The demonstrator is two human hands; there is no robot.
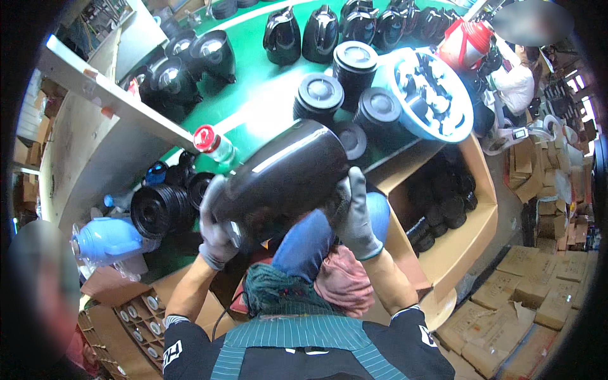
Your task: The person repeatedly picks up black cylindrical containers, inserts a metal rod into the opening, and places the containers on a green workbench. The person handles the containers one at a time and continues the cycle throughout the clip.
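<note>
Between my gloved hands, a glossy black jug body (pixel 282 174) lies tilted on its side over my lap. My left hand (pixel 217 228) is wrapped round its lower left end, and my right hand (pixel 359 218) grips the right end. Just behind it stands a clear bottle with a red cap (pixel 212 142). Stacks of round black lids (pixel 318 98) rise from the green table beyond the jug body. The underside of the jug body and some of my fingertips are hidden.
Glossy black jugs (pixel 320 35) line the green table's far side (pixel 253 82). A pale blue basin (pixel 465 120) holds black and white parts. At right, an open carton (pixel 468 253) contains black pieces; a divided carton (pixel 104 329) sits lower left. Another person (pixel 513 85) is at far right.
</note>
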